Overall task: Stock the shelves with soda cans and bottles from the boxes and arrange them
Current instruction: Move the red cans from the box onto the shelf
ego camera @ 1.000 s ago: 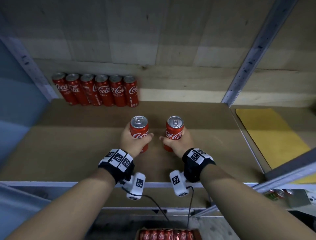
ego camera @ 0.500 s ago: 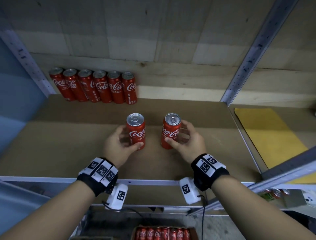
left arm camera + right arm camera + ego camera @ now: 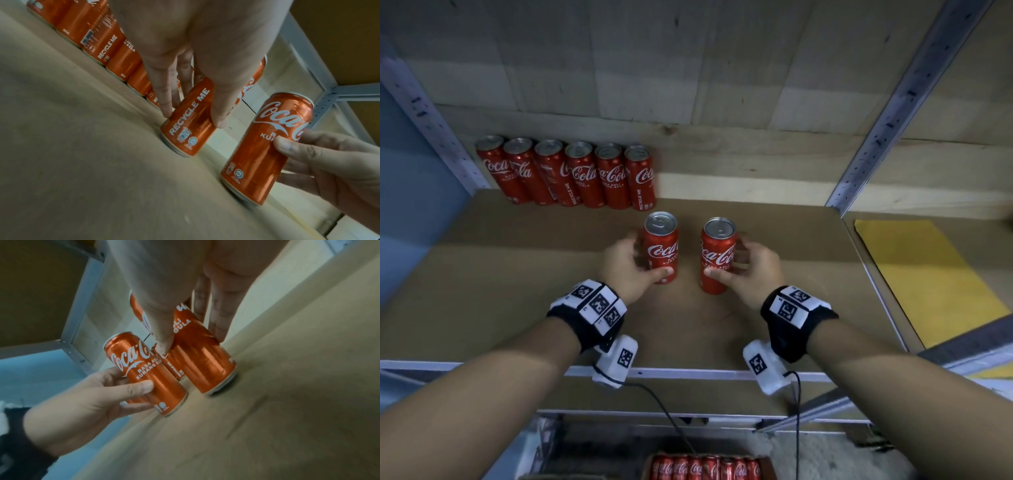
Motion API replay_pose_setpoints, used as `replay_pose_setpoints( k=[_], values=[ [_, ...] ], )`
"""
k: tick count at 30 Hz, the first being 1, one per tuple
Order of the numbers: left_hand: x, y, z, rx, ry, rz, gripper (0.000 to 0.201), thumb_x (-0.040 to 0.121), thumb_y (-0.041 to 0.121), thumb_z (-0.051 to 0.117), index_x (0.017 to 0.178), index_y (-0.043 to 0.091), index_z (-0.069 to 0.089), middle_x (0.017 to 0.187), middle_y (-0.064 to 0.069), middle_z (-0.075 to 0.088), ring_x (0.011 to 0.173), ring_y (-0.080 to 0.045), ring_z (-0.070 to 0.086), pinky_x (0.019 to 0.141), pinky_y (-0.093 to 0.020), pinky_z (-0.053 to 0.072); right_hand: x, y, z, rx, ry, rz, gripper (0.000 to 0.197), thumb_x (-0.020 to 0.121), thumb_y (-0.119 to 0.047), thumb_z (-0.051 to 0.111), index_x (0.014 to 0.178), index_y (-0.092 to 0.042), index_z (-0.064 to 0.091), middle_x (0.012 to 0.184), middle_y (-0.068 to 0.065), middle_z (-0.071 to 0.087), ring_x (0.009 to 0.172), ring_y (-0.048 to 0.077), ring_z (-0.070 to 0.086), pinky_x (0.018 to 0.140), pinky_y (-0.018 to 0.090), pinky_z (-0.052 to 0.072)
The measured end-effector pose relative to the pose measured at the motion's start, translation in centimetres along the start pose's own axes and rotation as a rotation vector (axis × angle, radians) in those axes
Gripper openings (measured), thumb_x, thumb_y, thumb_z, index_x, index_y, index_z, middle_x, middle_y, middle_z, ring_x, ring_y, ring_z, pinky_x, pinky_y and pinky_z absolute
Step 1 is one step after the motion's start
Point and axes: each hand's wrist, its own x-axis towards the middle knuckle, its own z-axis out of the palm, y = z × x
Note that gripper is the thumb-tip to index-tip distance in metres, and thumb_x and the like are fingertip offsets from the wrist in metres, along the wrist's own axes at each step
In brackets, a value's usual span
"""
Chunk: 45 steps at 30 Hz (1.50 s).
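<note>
Two cans stand upright mid-shelf (image 3: 482, 291), side by side, apart: left can (image 3: 661, 251) at 9 o'clock of right can (image 3: 717, 255). Left hand (image 3: 625, 270) at left can's 8 o'clock; right hand (image 3: 751, 270) at right can's 4. Row of six cans (image 3: 566, 174) at 11 o'clock, against the back wall. Box of cans (image 3: 707, 467) below, at 6. Flat sheet (image 3: 914, 274) on the neighbouring shelf at 3.

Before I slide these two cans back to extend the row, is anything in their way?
Nothing visible. Bare shelf board lies between the left can, the right can and the back wall beside the six-can row.
</note>
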Motion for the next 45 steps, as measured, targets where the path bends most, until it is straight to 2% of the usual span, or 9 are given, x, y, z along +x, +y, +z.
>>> replay_pose_setpoints(
  k=[3, 7, 12, 16, 23, 28, 34, 41, 45],
  values=[
    [1.3, 0.4, 0.0, 0.07, 0.016, 0.012, 0.071, 0.061, 0.022, 0.096, 0.122, 0.014, 0.062, 0.111, -0.005, 0.075, 0.097, -0.02, 0.072, 0.093, -0.039, 0.055, 1.4, -1.1, -0.1, -0.102, -0.04, -0.015, 0.083, 0.072, -0.032, 0.092, 0.143, -0.017, 0.052, 0.12, -0.002, 0.07, 0.096, 0.004, 0.063, 0.084, 0.012, 0.05],
    [3.2, 0.7, 0.9, -0.051, 0.023, -0.027, 0.073, 0.066, 0.016, 0.094, 0.13, 0.018, 0.058, 0.118, 0.003, 0.07, 0.104, -0.014, 0.068, 0.101, -0.035, 0.05, 3.4, -2.0, 0.9, -0.043, -0.049, 0.02, 0.08, 0.072, -0.029, 0.093, 0.139, -0.018, 0.051, 0.127, 0.001, 0.068, 0.102, 0.009, 0.065, 0.099, 0.035, 0.055],
    [6.4, 0.8, 1.4, -0.212, -0.074, 0.001, 0.071, 0.066, -0.009, 0.086, 0.115, 0.031, 0.054, 0.115, 0.011, 0.065, 0.112, -0.016, 0.063, 0.106, -0.05, 0.047, 6.0, -2.8, 2.5, 0.008, -0.021, 0.04, 0.077, 0.073, -0.019, 0.093, 0.137, -0.014, 0.051, 0.124, -0.001, 0.067, 0.105, 0.011, 0.065, 0.096, 0.026, 0.053],
    [8.9, 0.8, 1.7, -0.142, -0.029, 0.047, 0.069, 0.065, -0.006, 0.088, 0.124, 0.004, 0.055, 0.117, -0.006, 0.066, 0.107, -0.021, 0.064, 0.1, -0.048, 0.052, 8.8, -2.6, 3.7, -0.006, 0.014, 0.033, 0.067, 0.07, -0.022, 0.094, 0.122, -0.021, 0.051, 0.115, -0.001, 0.068, 0.103, 0.016, 0.068, 0.095, 0.039, 0.058],
    [12.4, 1.0, 2.1, -0.058, 0.006, -0.005, 0.072, 0.064, 0.008, 0.092, 0.126, 0.014, 0.056, 0.112, 0.0, 0.068, 0.102, -0.018, 0.067, 0.096, -0.043, 0.055, 12.6, -2.8, 4.4, -0.06, 0.055, 0.047, 0.065, 0.071, -0.025, 0.093, 0.116, -0.024, 0.046, 0.109, -0.002, 0.068, 0.102, 0.021, 0.069, 0.093, 0.041, 0.058],
    [13.1, 1.2, 2.7, -0.002, 0.149, -0.051, 0.068, 0.062, 0.018, 0.096, 0.105, 0.013, 0.044, 0.104, -0.003, 0.065, 0.098, -0.023, 0.066, 0.086, -0.034, 0.054, 14.5, -3.8, 4.4, -0.11, 0.095, 0.05, 0.066, 0.07, -0.028, 0.094, 0.118, -0.019, 0.05, 0.119, 0.004, 0.07, 0.105, 0.025, 0.069, 0.093, 0.039, 0.057],
    [11.7, 1.2, 2.3, 0.062, 0.344, -0.134, 0.104, 0.058, 0.035, 0.098, 0.138, 0.008, 0.037, 0.143, -0.014, 0.041, 0.127, -0.028, 0.048, 0.103, -0.035, 0.043, 16.0, -3.9, 4.8, -0.097, 0.123, 0.074, 0.073, 0.07, -0.029, 0.094, 0.127, -0.018, 0.048, 0.124, 0.004, 0.067, 0.11, 0.025, 0.068, 0.097, 0.042, 0.056],
    [12.9, 2.0, 2.6, 0.06, 0.349, -0.193, 0.114, 0.056, 0.037, 0.098, 0.144, 0.004, 0.032, 0.146, -0.016, 0.039, 0.135, -0.033, 0.043, 0.111, -0.042, 0.041, 17.1, -3.8, 4.8, -0.106, 0.141, 0.083, 0.07, 0.07, -0.027, 0.094, 0.12, -0.016, 0.046, 0.125, 0.003, 0.065, 0.112, 0.022, 0.066, 0.092, 0.034, 0.055],
    [13.0, 3.1, 3.0, 0.078, 0.35, -0.298, 0.128, 0.058, 0.039, 0.097, 0.152, 0.003, 0.017, 0.152, -0.017, 0.029, 0.141, -0.034, 0.035, 0.111, -0.042, 0.037, 17.9, -3.8, 5.0, -0.137, 0.173, 0.085, 0.068, 0.069, -0.028, 0.094, 0.119, -0.014, 0.05, 0.122, 0.006, 0.067, 0.112, 0.027, 0.066, 0.092, 0.037, 0.054]
  ],
)
